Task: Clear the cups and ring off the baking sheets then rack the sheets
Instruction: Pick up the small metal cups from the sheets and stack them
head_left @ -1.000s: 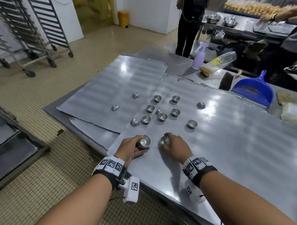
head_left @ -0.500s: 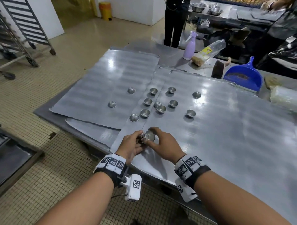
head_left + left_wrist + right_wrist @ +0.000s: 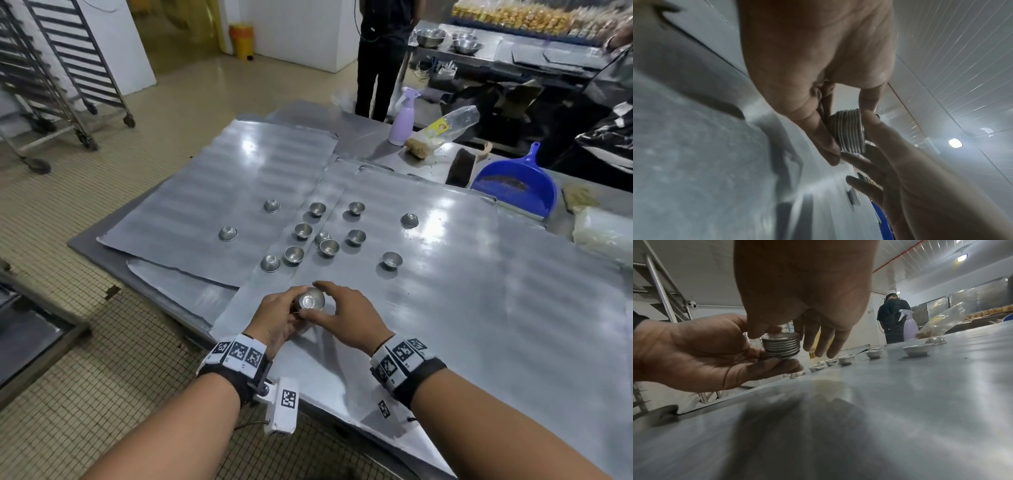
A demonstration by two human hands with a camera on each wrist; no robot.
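Unlabelled, the cup stack (image 3: 781,345) sits pinched between both hands, left (image 3: 274,320), right (image 3: 346,317).

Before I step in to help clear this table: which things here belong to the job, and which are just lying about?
Job:
stack of nested cups in left hand, right hand at its top
loose cups
baking sheets
rack

Lying about:
spray bottle
blue dustpan
plastic bag
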